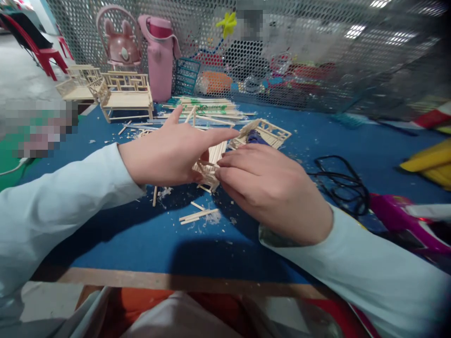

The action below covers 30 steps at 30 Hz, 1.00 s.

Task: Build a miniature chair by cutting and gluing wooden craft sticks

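A miniature bench made of thin wooden sticks (210,180) stands between my hands over the blue table. My left hand (165,152) holds it from the left, lower fingers curled against it, while one finger stretches out above toward the right. On the opposite side my right hand (273,188) has its fingertips pressed together at the bench's near rail. Whether a separate small stick is between those fingertips is hidden. Several loose sticks (199,216) lie just in front. Behind my right hand is another stick-built piece (275,134) with a dark blue thing on it.
Two stick benches (127,99) (79,83) stand at the back left, near a pink bottle (160,65) and a rabbit-eared container (122,44). Bundled sticks (207,107) lie behind. A black cable (343,185), a magenta device (401,218) and a yellow object (430,162) are at right.
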Available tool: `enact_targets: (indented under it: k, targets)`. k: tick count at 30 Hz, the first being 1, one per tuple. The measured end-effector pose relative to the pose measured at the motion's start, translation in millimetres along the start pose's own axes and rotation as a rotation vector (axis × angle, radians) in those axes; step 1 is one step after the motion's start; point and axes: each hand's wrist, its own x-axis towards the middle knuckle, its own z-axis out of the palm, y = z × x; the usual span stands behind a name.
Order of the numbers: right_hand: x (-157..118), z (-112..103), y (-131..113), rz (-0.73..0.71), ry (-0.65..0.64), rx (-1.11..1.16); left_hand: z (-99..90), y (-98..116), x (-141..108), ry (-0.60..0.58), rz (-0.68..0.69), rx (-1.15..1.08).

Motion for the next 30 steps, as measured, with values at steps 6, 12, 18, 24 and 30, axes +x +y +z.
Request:
enact_targets:
  k: [6,12,18,24,30]
  targets:
    - [-1,5,-2,0.086,0.063,0.073,6.7,1,-2,0.052,0.020,-0.008]
    - [-5,11,-4,0.284,0.177,0.300,10.3,1,-2,-0.088,0.074,0.071]
    - [-4,22,-3,0.631,0.282,1.053,10.0,1,-2,-0.141,0.149,0.234]
    - [-2,31,-7,0.690,0.367,1.124,11.0,2,-2,-0.111,0.157,0.244]
    - [-2,36,-12,0.660,0.437,1.083,10.2,-3,-3,-0.160,0.250,0.369]
